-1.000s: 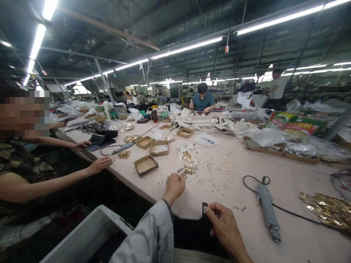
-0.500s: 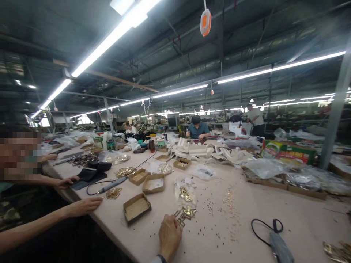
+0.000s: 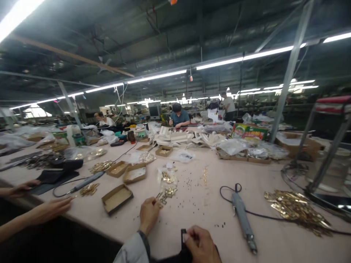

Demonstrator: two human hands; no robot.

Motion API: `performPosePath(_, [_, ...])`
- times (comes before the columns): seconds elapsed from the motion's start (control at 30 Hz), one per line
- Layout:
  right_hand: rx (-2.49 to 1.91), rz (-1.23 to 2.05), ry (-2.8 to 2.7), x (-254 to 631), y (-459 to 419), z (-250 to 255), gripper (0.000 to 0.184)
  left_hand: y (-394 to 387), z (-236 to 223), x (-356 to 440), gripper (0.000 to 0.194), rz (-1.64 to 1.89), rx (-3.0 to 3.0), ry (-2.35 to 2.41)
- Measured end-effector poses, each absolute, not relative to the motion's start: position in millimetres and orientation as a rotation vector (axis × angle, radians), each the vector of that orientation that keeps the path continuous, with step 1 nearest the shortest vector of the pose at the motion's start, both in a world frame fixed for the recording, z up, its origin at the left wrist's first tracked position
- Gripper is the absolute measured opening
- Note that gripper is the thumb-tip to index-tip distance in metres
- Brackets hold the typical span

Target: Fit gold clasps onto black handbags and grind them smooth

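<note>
lower centre: right hand point(image 3: 203, 245) pinching flat black strip point(image 3: 183, 233) between thumb and fingers. left hand point(image 3: 149, 215), fingers curled, beside shiny gold metal frames point(image 3: 168, 193), mid-frame; gripping 1, cannot tell. grey cylindrical power tool point(image 3: 242, 215), lower right.

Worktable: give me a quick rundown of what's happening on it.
The right hand pinches the narrow tab of a black piece at the near edge. The left hand is at a small pile of gold-coloured metal frames; whether it grips one is unclear. A gray power tool lies on the table to the right, with a heap of gold-coloured pieces beyond it. On the left, a co-worker's hand touches black material.
</note>
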State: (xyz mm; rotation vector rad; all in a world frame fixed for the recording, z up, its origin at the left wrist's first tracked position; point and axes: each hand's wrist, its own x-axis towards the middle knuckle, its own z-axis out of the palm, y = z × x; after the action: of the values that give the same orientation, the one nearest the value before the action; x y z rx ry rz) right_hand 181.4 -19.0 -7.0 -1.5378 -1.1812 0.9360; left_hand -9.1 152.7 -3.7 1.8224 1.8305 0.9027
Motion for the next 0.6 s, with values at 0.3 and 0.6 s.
performPosePath(0.3, [-1.467, 1.101, -1.195, 182, -23, -4, 0.035, 77, 54, -21, 0.032, 0.732, 1.610, 1.194])
performPosePath(0.6, [-1.329, 1.151, -1.196, 185, -24, -12, 0.034, 43, 44, 27, 0.020, 0.525, 1.507, 1.084])
